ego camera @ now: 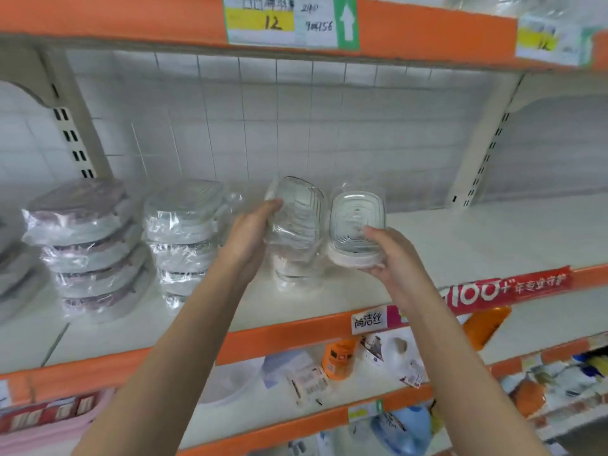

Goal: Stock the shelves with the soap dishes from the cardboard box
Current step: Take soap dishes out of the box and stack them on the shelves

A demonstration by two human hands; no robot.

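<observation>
On the middle shelf [460, 245], just right of the clear stack of wrapped soap dishes [184, 238], the person is building a new pile. The left hand [253, 232] curls its fingers round a wrapped dish [296, 212] tilted on edge, sitting on top of the short pile [296, 271], likely to steady it while it settles flat. Right of that pile, the right hand [391, 255] grips a second dish [357, 225] from below, fingers wrapped under its pale base, clear lid turned toward the camera; it hangs above the shelf, ready to go down beside or on the pile.

Left of the clear stack stands a darker stack [88, 245], and stacking flat keeps the slippery plastic wrap from sliding.

By count: two dishes in hand; the darker stack shows about five layers, the clear stack about four, and the pile under the left hand perhaps two, though the wrap blurs the edges. The cardboard box is out of view. The shelf right of the pile has room for more.
</observation>
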